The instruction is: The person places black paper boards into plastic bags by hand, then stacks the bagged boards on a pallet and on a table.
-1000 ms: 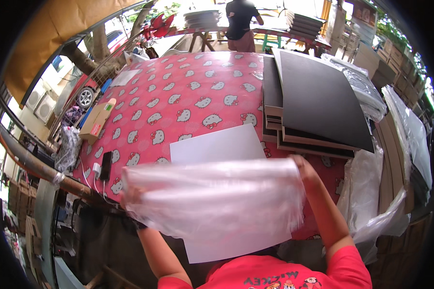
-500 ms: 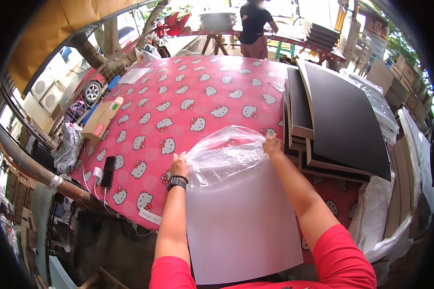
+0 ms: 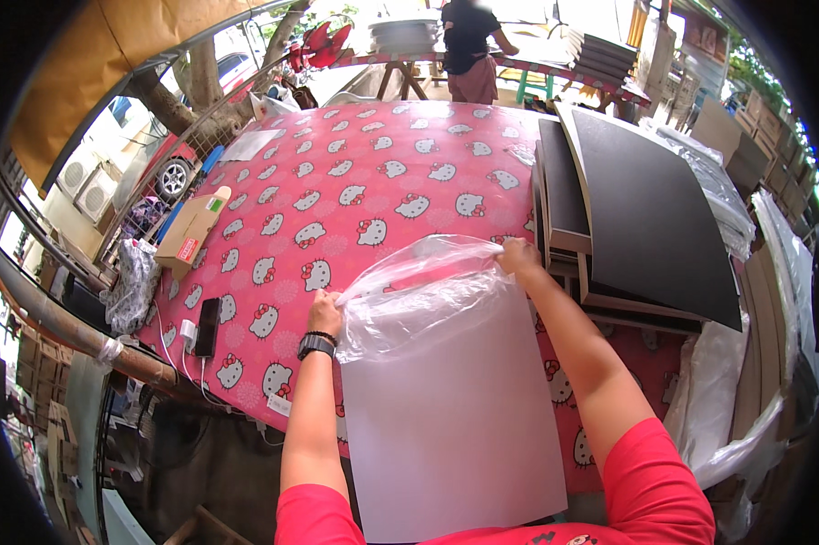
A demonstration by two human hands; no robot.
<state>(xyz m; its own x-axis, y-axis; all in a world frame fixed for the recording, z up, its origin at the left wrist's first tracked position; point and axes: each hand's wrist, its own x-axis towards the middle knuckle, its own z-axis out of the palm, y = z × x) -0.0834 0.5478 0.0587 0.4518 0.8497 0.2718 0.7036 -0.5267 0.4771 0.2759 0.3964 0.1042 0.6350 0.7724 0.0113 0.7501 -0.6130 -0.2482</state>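
Observation:
A clear plastic bag [image 3: 419,313] covers the far end of a large white panel [image 3: 450,427], which reaches from the pink table toward my body. My left hand [image 3: 325,314] pinches the bag's left edge, with a dark watch on that wrist. Over on the other side, my right hand [image 3: 518,258] grips the right edge of the bag, close beside the stack of boards. Between the two hands the plastic is stretched and bulges upward, and the pink cover shows through it.
Dark-faced boards [image 3: 655,209] are stacked at the right of the patterned pink table [image 3: 355,168]. A phone [image 3: 208,327], a white charger [image 3: 188,334] with cables, and a cardboard box [image 3: 192,232] lie at left. Beyond the table, a person [image 3: 470,54] stands by another workbench.
My left hand has shifted slightly left and away from me, and my right hand slightly up. The near part of the panel has moved a little left. Both hands keep hold of the bag.

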